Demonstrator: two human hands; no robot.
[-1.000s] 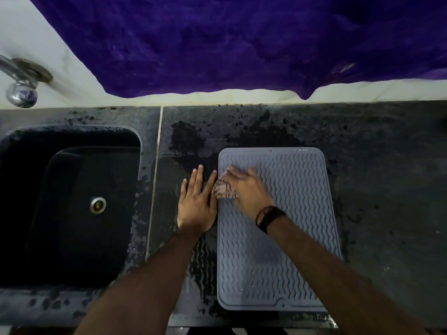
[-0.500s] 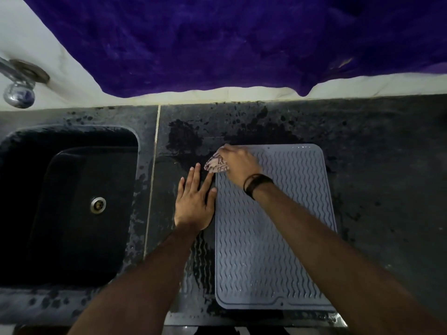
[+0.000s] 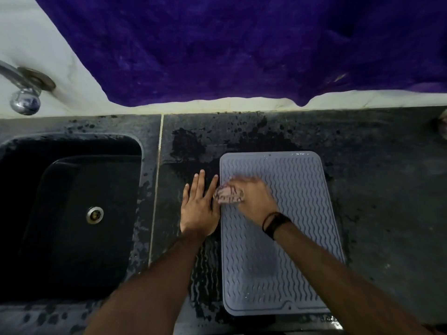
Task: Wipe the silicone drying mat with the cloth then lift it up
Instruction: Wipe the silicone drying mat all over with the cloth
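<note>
One grey silicone drying mat (image 3: pixel 290 238) lies flat on the wet tabletop (image 3: pixel 375 189), right of one sink (image 3: pixel 72 213). Two hands: the left hand (image 3: pixel 199 209) rests flat beside the mat's edge, fingers straight. The right hand (image 3: pixel 254 201), blurred, seemingly bunches one patterned cloth (image 3: pixel 228 194) in its grip, now nearer than half a second ago.

A: Left hand (image 3: pixel 199 211)?
B: Flat, palm down, fingers straight and slightly spread, pointing away from the body. Forearm enters from lower left.
A: Right hand (image 3: pixel 254 199)?
B: Blurred. Fingers bent over a small patterned cloth (image 3: pixel 228 194), pressing it down. Dark band on wrist; forearm enters from lower right.
</note>
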